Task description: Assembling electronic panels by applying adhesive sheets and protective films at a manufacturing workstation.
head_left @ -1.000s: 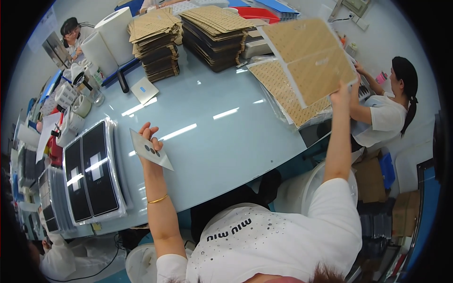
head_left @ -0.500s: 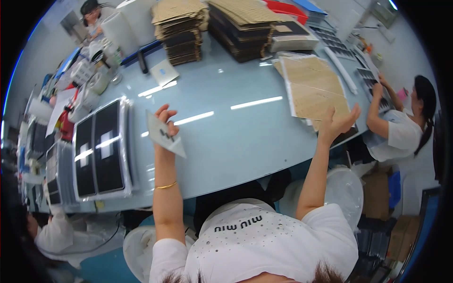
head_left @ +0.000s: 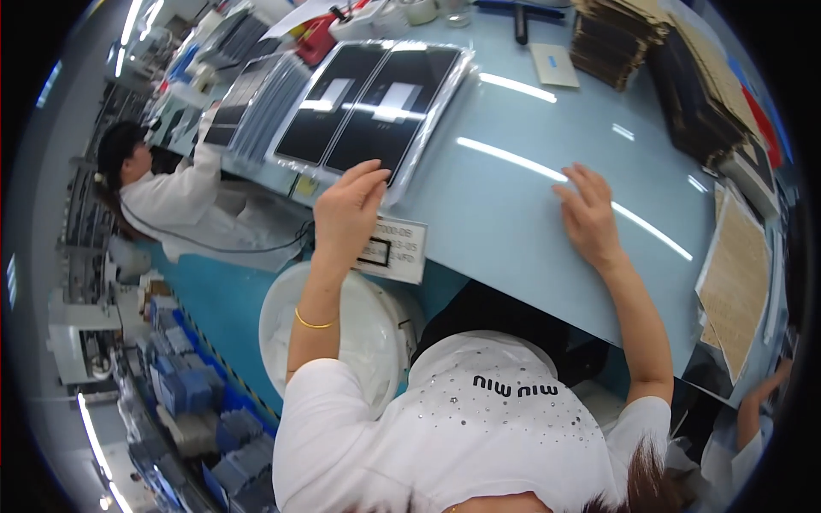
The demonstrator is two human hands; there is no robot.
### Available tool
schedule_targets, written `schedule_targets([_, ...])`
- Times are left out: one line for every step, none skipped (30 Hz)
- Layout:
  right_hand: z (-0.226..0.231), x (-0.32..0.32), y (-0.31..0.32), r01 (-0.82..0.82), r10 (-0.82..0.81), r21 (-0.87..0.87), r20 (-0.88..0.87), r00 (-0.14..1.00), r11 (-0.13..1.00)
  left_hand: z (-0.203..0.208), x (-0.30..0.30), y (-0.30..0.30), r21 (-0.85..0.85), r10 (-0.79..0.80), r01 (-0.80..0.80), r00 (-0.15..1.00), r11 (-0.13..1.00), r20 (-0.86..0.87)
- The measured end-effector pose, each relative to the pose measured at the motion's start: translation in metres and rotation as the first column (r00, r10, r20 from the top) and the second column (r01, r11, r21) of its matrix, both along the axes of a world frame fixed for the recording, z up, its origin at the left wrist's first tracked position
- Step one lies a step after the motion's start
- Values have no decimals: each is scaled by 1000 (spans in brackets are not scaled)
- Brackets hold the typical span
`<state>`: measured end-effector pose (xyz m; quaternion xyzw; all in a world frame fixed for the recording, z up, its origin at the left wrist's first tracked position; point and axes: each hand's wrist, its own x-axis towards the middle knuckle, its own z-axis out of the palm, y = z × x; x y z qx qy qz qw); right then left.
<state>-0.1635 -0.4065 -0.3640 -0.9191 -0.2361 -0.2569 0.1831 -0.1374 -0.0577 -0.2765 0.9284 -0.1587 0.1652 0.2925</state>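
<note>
left hand point(head_left: 346, 214) grips a white printed label card point(head_left: 395, 250) — small, rectangular, black-boxed — right hand point(head_left: 588, 214) flat, empty.

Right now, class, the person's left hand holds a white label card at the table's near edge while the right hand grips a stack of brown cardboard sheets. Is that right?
Not quite. The left hand does hold the white label card at the near edge, but the right hand grips nothing: it lies flat and open on the bare blue table. The brown cardboard sheets lie apart, further right. The head view shows this.
</note>
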Motion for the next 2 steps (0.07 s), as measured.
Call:
schedule_targets([-4,3,-1,16,-16,47,-2,1000,999,-2,-2,14,54,18,-18,1000,998,5])
schedule_targets([-8,5,-7,35,-35,92,-6,999,995,-4,-3,24,107,32,-33,999,994,10])
